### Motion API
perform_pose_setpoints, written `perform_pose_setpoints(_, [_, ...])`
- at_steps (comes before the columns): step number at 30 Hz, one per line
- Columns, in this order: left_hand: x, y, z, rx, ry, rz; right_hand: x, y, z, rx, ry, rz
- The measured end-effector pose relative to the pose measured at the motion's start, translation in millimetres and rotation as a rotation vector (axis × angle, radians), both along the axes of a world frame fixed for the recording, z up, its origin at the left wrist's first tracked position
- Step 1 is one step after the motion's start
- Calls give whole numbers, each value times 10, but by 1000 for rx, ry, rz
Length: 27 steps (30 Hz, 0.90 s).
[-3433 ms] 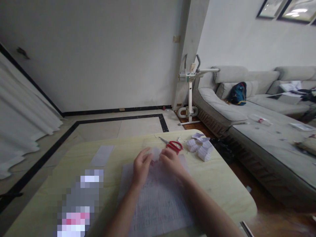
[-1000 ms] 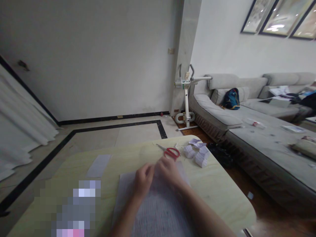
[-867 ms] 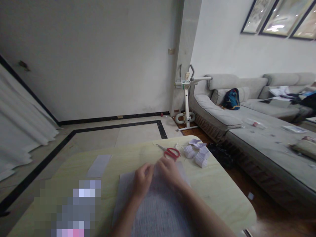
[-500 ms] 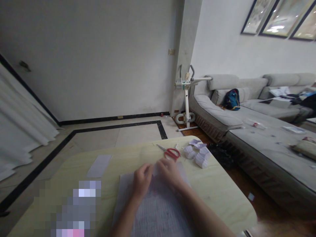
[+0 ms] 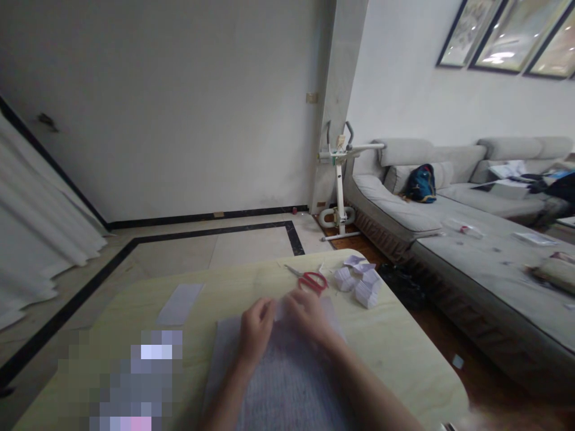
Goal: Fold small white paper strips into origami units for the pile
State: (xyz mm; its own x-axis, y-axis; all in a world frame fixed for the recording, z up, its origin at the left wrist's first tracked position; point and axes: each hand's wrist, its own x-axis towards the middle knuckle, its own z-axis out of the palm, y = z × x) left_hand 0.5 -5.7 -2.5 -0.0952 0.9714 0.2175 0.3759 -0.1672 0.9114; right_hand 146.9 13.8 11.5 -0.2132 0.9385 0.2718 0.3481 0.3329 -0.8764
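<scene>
At the near left of the table [image 5: 399, 353], a pixelated patch [image 5: 141, 380] masks whatever lies there. Farther off on that side, a blank white slip [image 5: 180, 304] lies flat, apart from the hands.

Next comes the left hand [image 5: 256, 329], its fingers curled together and its thumb and forefinger seemingly clamped on the left edge of a small white paper [image 5: 281, 310]. That paper is between the two hands, over the far part of a large printed sheet [image 5: 291, 389], which stretches under both forearms to the near edge. The right hand [image 5: 309, 316] has its fingers bent in and apparently closed on the paper's right side; blur hides the exact contact.

The step in hand looks to be working this small piece with both sets of fingertips. The next move would call for a light, matched pinch, so that the paper neither slips nor creases astray.

Just beyond the right hand lie red-handled scissors [image 5: 311, 279], and farther right, a cluster of folded papers [image 5: 357, 281].
</scene>
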Motion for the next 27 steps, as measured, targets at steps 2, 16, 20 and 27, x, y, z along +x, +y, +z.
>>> perform_pose_setpoints(2, [-7,12,-11,-8,-20,18,-2,-7,6,1,-15,-1])
perform_pose_setpoints(16, [-41,21,31,15,-78,62,3,-32,14,-34,16,68])
perform_pose_setpoints(20, [-40,40,-12,108,-18,74,7,11,-11,-73,33,55])
perform_pose_setpoints(27, [3,37,-46,301,179,-86,20,83,-102,-63,74,5])
